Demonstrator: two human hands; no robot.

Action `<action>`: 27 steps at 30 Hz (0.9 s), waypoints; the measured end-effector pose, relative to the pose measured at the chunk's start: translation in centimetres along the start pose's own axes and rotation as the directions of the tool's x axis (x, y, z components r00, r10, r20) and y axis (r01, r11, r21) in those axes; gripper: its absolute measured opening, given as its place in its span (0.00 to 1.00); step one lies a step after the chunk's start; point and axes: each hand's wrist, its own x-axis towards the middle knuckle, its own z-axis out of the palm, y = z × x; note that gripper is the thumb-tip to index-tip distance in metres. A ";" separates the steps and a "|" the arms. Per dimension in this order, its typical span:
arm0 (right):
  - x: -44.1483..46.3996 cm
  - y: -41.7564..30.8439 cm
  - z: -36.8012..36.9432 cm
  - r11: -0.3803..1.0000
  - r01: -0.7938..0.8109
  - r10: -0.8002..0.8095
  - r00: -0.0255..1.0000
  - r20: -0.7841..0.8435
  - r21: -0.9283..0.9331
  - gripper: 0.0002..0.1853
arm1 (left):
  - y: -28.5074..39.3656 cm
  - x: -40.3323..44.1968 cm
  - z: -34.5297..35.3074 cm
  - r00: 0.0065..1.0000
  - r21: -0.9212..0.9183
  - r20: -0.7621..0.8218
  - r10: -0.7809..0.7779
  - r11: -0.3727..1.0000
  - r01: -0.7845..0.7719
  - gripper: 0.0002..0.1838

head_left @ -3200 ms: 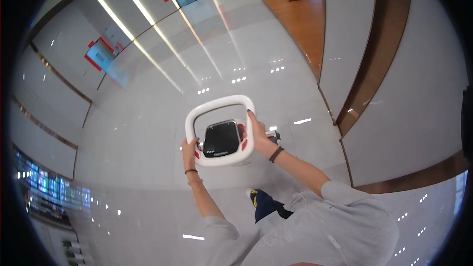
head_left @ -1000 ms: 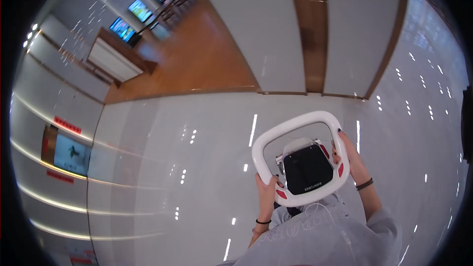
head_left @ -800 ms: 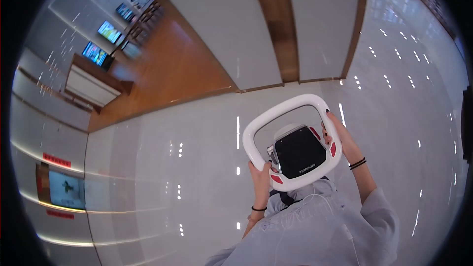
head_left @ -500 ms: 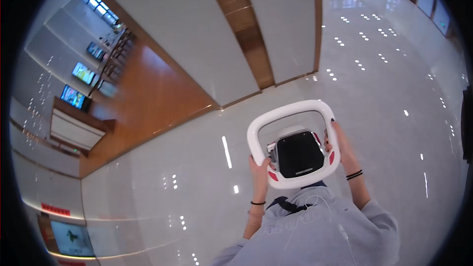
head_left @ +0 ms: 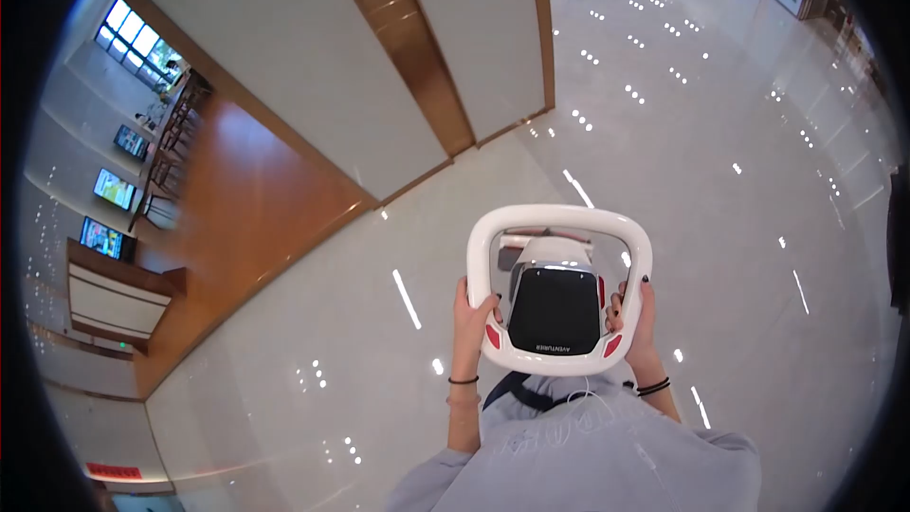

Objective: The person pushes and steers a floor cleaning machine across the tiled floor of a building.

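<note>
Both hands grip a white rounded loop-shaped handle [head_left: 561, 216] with red patches at its two near corners. My left hand [head_left: 472, 318] is closed around its left side, and my right hand [head_left: 637, 315] is closed around the right side. Through the loop shows a black panel [head_left: 555, 311] with upside-down lettering that seems to read "AVENTURIER". It sits on a white body [head_left: 553, 250] with a red part on its right side. What lies beneath this body is mostly hidden. Dark bands circle both wrists.
Glossy pale floor [head_left: 720, 199] spreads around me, with light reflections. A white wall [head_left: 256, 47] with brown trim stands ahead to the left. Beyond it is a wood-floored area [head_left: 246, 190] with chairs, screens [head_left: 115, 188] and a counter [head_left: 118, 294].
The handle has turned from a tilt to nearly level, with both hands still on it. The wall and wood-floored area have shifted left in view.
</note>
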 end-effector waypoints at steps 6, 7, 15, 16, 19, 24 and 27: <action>-0.7 3.0 -0.1 1.000 -0.007 0.008 0.999 0.054 -0.021 0.23 | -0.7 0.4 -2.9 0.999 0.017 0.021 -0.039 0.999 0.039 0.18; -1.1 3.8 0.1 1.000 -0.026 0.025 0.998 0.063 0.010 0.23 | -0.6 0.1 -3.7 0.998 0.022 0.039 -0.055 0.998 0.054 0.18; -1.2 5.1 -0.8 0.988 -0.082 0.094 0.991 0.095 -0.128 0.23 | -2.5 1.5 -5.6 0.988 0.011 0.141 -0.065 0.998 0.064 0.20; -1.3 5.2 -0.9 0.989 -0.077 0.090 0.991 0.095 -0.124 0.23 | -2.6 1.8 -5.7 0.987 0.014 0.145 -0.063 0.998 0.061 0.20; -1.5 6.2 -1.4 0.987 -0.081 0.094 0.992 0.088 -0.142 0.23 | -2.9 2.4 -6.0 0.981 0.009 0.179 -0.069 0.998 0.069 0.20; -1.8 5.8 1.0 0.980 -0.179 0.186 0.980 0.072 -0.088 0.20 | -2.2 3.9 -6.7 0.979 -0.014 0.192 -0.072 0.997 0.076 0.19; -1.5 5.9 1.1 0.980 -0.196 0.195 0.981 0.017 0.033 0.18 | -2.0 4.3 -6.6 0.978 0.017 0.201 -0.056 0.998 0.054 0.18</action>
